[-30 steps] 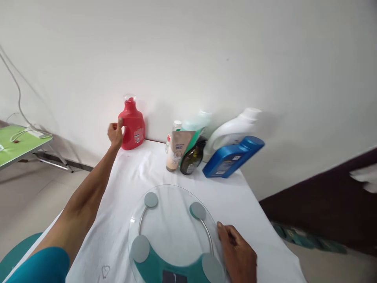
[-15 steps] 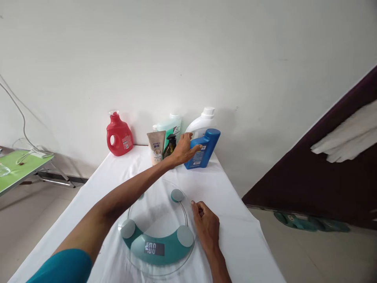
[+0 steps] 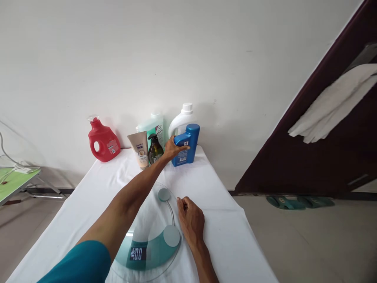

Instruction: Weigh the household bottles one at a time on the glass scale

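Note:
My left hand [image 3: 173,150] reaches across to the blue bottle [image 3: 193,142] at the far end of the table. Its thumb lies over the bottle's front, with the fingers closed round the handle side and partly hidden behind it. The bottle stands upright in front of a white jug [image 3: 187,111]. My right hand [image 3: 191,219] rests loosely curled on the white cloth, beside the right rim of a round glass scale [image 3: 160,244], and nothing shows in it. The scale's display [image 3: 138,253] reads zeros. My left forearm covers part of the scale.
Left of the blue bottle stand a dark pump bottle [image 3: 155,151], a beige tube [image 3: 139,149] and a green bottle [image 3: 150,126]. A red jug [image 3: 103,143] is at the far left corner. Behind them rises the wall [image 3: 188,59]. A green table [image 3: 17,182] stands left.
My left hand has closed on the blue bottle, which it was reaching toward with spread fingers. My right hand stays curled by the scale. The view has shifted to the right.

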`<action>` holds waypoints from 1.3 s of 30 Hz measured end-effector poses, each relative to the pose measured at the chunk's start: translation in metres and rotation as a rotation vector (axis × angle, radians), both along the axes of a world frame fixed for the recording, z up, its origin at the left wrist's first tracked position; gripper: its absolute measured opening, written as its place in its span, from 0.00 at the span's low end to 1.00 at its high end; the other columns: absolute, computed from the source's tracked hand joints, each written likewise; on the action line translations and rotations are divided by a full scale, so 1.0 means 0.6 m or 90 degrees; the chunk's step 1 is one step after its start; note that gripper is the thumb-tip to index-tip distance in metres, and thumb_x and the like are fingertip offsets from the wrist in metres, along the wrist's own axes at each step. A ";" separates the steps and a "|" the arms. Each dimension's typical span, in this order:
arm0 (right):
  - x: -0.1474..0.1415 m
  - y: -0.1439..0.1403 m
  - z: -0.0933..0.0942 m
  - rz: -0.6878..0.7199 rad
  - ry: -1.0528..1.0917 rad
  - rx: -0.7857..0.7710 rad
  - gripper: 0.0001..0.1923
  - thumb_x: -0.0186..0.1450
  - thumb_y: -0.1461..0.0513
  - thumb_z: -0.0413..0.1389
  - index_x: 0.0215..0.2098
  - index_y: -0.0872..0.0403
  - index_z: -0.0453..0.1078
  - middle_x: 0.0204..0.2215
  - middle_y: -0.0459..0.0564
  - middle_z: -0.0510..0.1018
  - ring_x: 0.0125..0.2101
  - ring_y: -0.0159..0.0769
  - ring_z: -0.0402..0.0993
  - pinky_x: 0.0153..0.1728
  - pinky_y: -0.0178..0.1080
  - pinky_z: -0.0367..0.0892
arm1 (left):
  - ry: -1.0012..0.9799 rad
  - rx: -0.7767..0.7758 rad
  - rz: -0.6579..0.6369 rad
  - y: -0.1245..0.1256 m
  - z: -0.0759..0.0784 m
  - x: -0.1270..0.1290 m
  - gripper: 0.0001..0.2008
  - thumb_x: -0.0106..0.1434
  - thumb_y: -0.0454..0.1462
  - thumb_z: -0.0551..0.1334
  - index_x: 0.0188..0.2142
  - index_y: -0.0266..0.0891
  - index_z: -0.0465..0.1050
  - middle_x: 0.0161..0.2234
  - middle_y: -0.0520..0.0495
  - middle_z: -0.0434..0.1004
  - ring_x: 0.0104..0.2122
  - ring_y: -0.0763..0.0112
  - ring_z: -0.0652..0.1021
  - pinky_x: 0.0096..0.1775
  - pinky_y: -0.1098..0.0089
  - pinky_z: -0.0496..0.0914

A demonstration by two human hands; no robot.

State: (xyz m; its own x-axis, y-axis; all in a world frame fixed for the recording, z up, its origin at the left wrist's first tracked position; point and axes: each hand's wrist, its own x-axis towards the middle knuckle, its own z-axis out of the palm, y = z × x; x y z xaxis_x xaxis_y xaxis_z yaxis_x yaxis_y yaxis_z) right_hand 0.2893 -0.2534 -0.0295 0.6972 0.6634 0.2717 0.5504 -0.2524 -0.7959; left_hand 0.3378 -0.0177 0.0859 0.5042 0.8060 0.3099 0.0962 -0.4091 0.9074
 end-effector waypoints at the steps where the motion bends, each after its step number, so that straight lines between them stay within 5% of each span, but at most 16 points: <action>1: 0.000 0.000 0.000 0.000 0.004 -0.004 0.23 0.70 0.45 0.43 0.23 0.48 0.51 0.17 0.44 0.66 0.20 0.35 0.58 0.26 0.38 0.51 | 0.003 0.002 -0.007 0.002 -0.002 0.001 0.30 0.41 0.42 0.82 0.40 0.38 0.73 0.37 0.45 0.78 0.40 0.60 0.78 0.44 0.61 0.72; 8: -0.002 -0.001 0.007 -0.004 0.038 -0.019 0.23 0.69 0.44 0.43 0.23 0.48 0.50 0.18 0.43 0.64 0.21 0.35 0.55 0.27 0.38 0.51 | -0.002 0.041 0.053 -0.015 0.001 0.008 0.24 0.41 0.41 0.81 0.30 0.39 0.70 0.29 0.47 0.74 0.35 0.63 0.76 0.39 0.60 0.70; 14: 0.002 -0.005 0.013 0.008 0.039 -0.035 0.23 0.68 0.44 0.43 0.22 0.48 0.53 0.18 0.45 0.67 0.21 0.35 0.57 0.28 0.39 0.52 | -0.012 0.008 0.010 -0.049 0.038 -0.031 0.25 0.41 0.44 0.82 0.33 0.39 0.73 0.32 0.46 0.78 0.34 0.61 0.78 0.37 0.60 0.74; 20: 0.006 -0.008 0.016 0.031 0.042 -0.051 0.23 0.66 0.43 0.44 0.23 0.48 0.59 0.20 0.48 0.71 0.23 0.39 0.63 0.30 0.39 0.55 | -0.085 0.004 -0.089 -0.117 0.102 -0.177 0.29 0.42 0.46 0.82 0.40 0.38 0.77 0.37 0.44 0.82 0.37 0.60 0.82 0.39 0.61 0.78; 25: 0.003 -0.004 0.021 0.013 0.006 -0.068 0.23 0.63 0.43 0.45 0.22 0.49 0.60 0.21 0.50 0.72 0.25 0.39 0.63 0.31 0.40 0.54 | -0.093 0.004 -0.045 -0.172 0.137 -0.332 0.30 0.41 0.46 0.82 0.40 0.36 0.78 0.38 0.44 0.83 0.37 0.59 0.83 0.39 0.61 0.79; 31: -0.004 0.000 0.024 -0.004 -0.003 -0.086 0.21 0.61 0.44 0.45 0.22 0.49 0.61 0.22 0.51 0.72 0.26 0.38 0.61 0.33 0.41 0.54 | -0.088 -0.006 0.042 -0.193 0.098 -0.446 0.28 0.42 0.45 0.82 0.39 0.37 0.77 0.37 0.46 0.82 0.37 0.60 0.82 0.38 0.63 0.78; 39: -0.011 -0.011 0.033 0.016 0.011 -0.079 0.20 0.61 0.45 0.48 0.21 0.49 0.61 0.21 0.50 0.72 0.25 0.40 0.63 0.33 0.43 0.58 | -0.051 -0.012 0.122 -0.210 0.030 -0.483 0.27 0.42 0.47 0.82 0.34 0.37 0.73 0.34 0.47 0.80 0.33 0.65 0.79 0.34 0.66 0.75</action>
State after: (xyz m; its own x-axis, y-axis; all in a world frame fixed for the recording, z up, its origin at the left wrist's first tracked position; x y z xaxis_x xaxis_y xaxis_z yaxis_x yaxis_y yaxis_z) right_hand 0.2829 -0.2601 -0.0096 0.6842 0.7081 0.1742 0.5436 -0.3361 -0.7691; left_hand 0.0482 -0.1439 0.1038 0.3149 0.8909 0.3272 0.0977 -0.3734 0.9225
